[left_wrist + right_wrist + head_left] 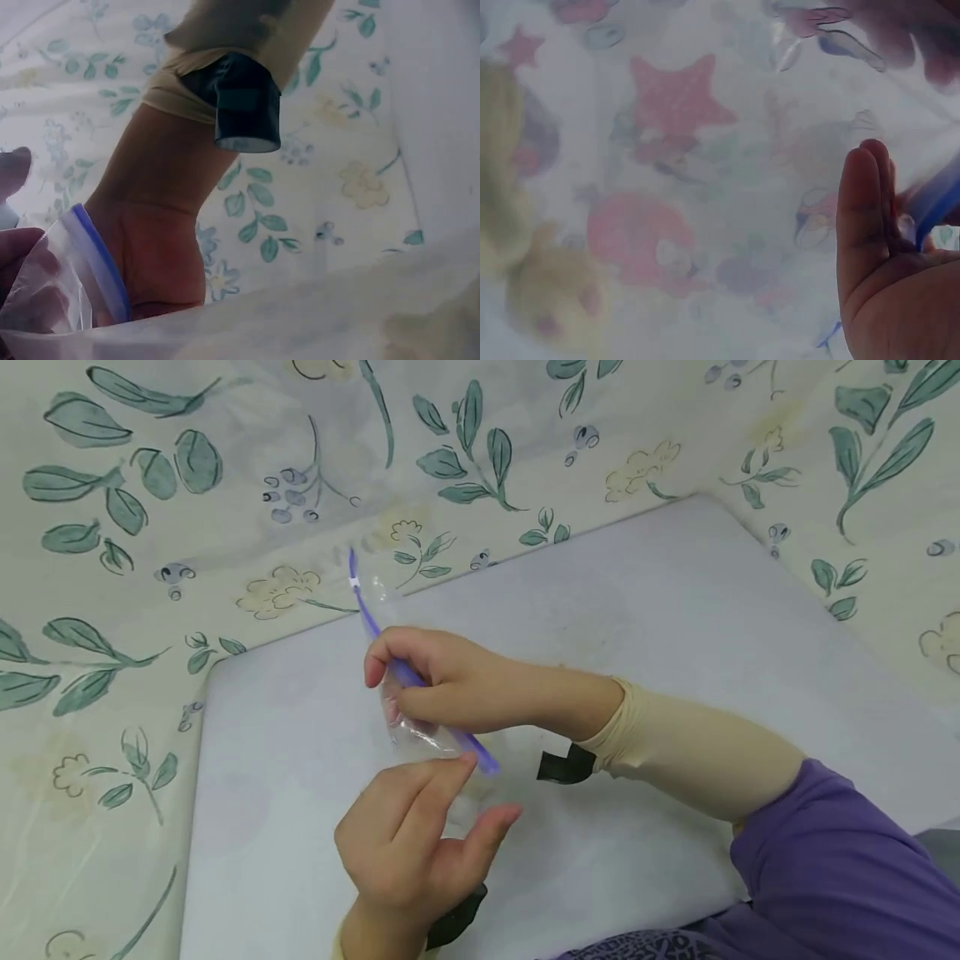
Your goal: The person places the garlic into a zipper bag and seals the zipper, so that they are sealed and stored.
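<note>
A clear plastic zip bag with a blue-purple zip strip and a small white slider slants over the pale table. My right hand grips it midway, the strip running between curled index finger and thumb. Below it, my left hand has its index fingertip right at the strip's lower end, while its thumb stands apart. In the left wrist view, the bag overlaps the left fingertips, and the right hand is behind its strip. The right wrist view has the strip beside the right hand.
The pale tabletop has rounded corners. Leaf-and-flower patterned cloth lies beyond and left of it. A black wrist mount shows under the right forearm. The right wrist view shows a printed surface with a red starfish.
</note>
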